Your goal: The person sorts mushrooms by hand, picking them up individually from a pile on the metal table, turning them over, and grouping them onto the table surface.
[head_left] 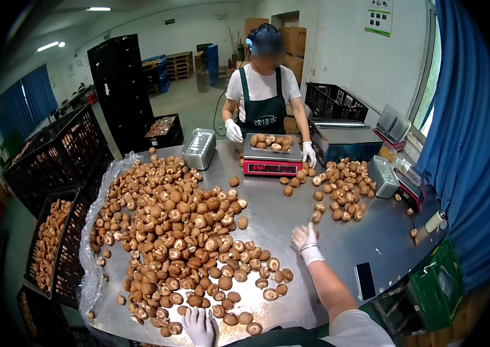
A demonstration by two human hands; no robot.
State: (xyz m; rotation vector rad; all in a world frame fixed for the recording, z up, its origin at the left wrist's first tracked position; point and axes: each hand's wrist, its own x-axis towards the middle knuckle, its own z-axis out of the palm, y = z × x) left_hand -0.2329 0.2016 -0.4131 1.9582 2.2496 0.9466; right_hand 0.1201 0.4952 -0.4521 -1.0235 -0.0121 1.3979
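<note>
My left hand (197,327), in a white glove, rests at the near edge of a big heap of brown shiitake mushrooms (187,225). Its fingers are spread, close to a few loose mushrooms (230,318). Farther forward, my right hand (307,238) reaches over the bare metal of the table (279,217), also gloved, with fingers stretched out. Just beyond its fingertips lies a single mushroom (316,216), at the front of a smaller mushroom pile (346,188). A bit of brown shows right beside the fingers.
Across the table a person (263,98) stands behind a red scale (272,168) bearing a tray of mushrooms (271,142). Stacked clear trays (200,148) stand left of it, more trays (383,176) at right. A phone (364,281) lies near my right arm. Black crates (54,243) line the left.
</note>
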